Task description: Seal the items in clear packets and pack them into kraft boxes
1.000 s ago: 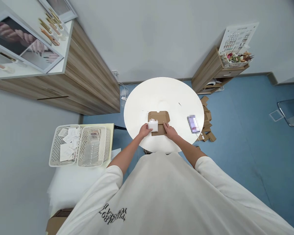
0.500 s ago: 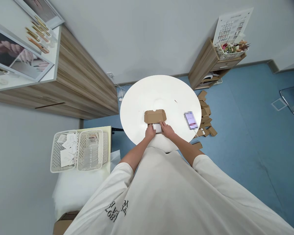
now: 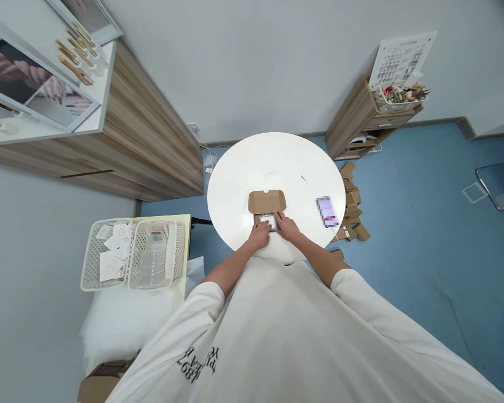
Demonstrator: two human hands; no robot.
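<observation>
A small brown cardboard box [image 3: 267, 201] lies open on the round white table [image 3: 277, 162], its lid flap turned away from me. A white packet [image 3: 267, 220] sits in the near half of the box. My left hand [image 3: 259, 235] rests at the box's near left corner, fingers curled against the packet and the box edge. My right hand [image 3: 286, 225] is at the near right side, fingers pressed on the packet and the box wall. Both hands touch the box from either side.
A phone [image 3: 327, 211] lies on the table's right side, its cable running off the edge. Flat cardboard boxes [image 3: 351, 204] are piled on the blue floor. Two white baskets [image 3: 130, 253] with papers and clear packets stand to my left. Wooden cabinets flank the table.
One second ago my left hand held the white packet above the box's near left; now the packet lies inside the box with both hands pressed close on it.
</observation>
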